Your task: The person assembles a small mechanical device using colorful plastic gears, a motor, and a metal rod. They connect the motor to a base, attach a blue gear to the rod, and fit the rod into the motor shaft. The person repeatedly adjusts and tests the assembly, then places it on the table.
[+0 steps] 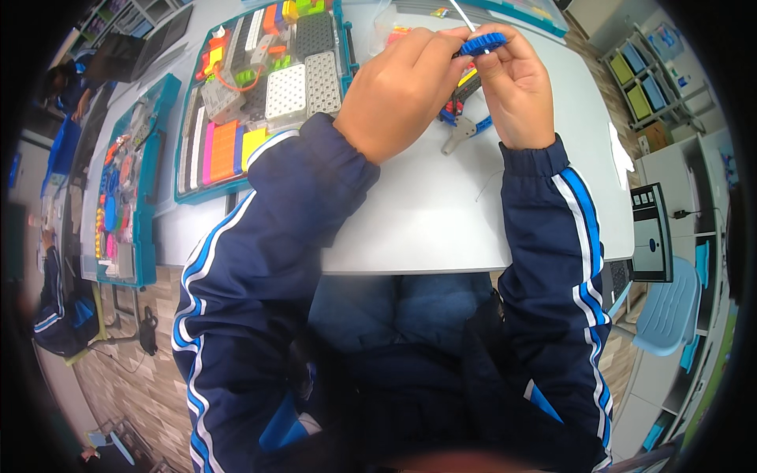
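Over the white table [410,229], both of my hands are raised and closed around a blue toothed gear [484,43]. My right hand [516,87] pinches the gear between thumb and fingers. Fingers bent, my left hand [406,94] grips at its left edge; those fingertips are partly hidden. A thin whitish rod [463,14] sticks up beside the gear, between the hands. Below them on the table lies a built assembly [465,130] with grey, blue, red and yellow parts, partly covered by my hands.
Left of my hands sits an open teal case [183,177] of colourful building parts. Another teal parts case [146,229] stands farther left. To the right are a monitor [651,236], a light blue chair [669,306] and shelves with bins [640,101]. Another person's sleeve [54,288] shows far left.
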### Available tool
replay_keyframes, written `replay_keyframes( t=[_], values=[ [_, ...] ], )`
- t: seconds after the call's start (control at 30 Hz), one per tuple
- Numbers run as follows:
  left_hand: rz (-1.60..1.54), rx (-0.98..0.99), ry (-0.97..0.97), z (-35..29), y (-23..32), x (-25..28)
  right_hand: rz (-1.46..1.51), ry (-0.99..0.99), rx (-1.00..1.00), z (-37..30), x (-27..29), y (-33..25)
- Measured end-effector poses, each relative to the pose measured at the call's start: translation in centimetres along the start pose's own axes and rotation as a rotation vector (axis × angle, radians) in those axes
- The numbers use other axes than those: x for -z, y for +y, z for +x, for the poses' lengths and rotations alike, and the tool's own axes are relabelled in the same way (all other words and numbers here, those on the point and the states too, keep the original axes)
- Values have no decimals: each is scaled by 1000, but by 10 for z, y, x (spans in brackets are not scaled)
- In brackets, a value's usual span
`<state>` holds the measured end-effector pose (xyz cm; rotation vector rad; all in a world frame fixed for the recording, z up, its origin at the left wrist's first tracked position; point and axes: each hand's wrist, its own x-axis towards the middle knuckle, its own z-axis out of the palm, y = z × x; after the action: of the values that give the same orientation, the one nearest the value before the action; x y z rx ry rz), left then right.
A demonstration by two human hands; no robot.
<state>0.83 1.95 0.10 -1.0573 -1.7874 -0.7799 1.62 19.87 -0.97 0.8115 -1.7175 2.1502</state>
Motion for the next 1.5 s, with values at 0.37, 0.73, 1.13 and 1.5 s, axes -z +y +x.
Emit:
replay_keyframes(
  t=[0.37, 0.73, 1.13, 1.5],
  values=[
    [-222, 108, 55, 7, -5, 2, 385, 6, -56, 9, -16, -25],
    [-743, 619, -40, 5, 1, 1, 146, 95, -73, 6, 18, -12],
    [-983, 702, -39, 3, -10, 4, -148, 186, 105, 4, 1, -13],
    [-1005, 748, 57, 4, -10, 2, -244, 206, 98, 2, -4, -14]
  ],
)
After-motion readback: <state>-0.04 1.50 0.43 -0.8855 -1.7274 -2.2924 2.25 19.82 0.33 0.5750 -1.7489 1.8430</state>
